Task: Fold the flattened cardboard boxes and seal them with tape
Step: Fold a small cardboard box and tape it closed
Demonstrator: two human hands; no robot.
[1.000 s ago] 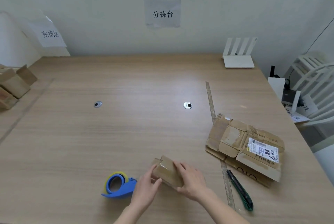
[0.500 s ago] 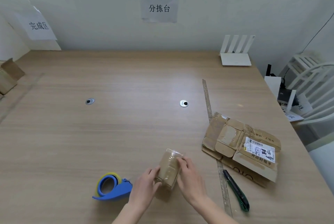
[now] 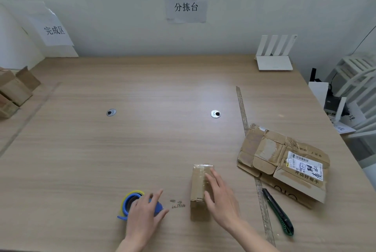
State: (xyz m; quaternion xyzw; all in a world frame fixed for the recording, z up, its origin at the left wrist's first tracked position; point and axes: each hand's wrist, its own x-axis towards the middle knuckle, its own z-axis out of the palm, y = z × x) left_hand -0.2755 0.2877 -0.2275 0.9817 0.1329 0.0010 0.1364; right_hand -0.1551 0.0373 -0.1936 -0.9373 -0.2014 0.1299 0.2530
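A small folded cardboard box (image 3: 198,182) with clear tape along its top stands near the front of the wooden table (image 3: 142,150). My right hand (image 3: 222,201) lies against its right side, fingers straight over the top and thumb at its near end. My left hand (image 3: 144,216) lies over the blue tape dispenser (image 3: 130,201) to the left of the box, fingers spread across its handle. A stack of flattened cardboard boxes (image 3: 270,156) with a shipping label lies to the right.
A long ruler (image 3: 243,109) runs front to back beside the flattened stack, and a green utility knife (image 3: 278,213) lies at its near end. Folded boxes (image 3: 14,91) sit at the far left edge. A white router (image 3: 273,62) stands at the back right.
My left hand has let go of the small box and moved left onto the tape dispenser. The box has been turned end-on and stands on the table under my right hand.
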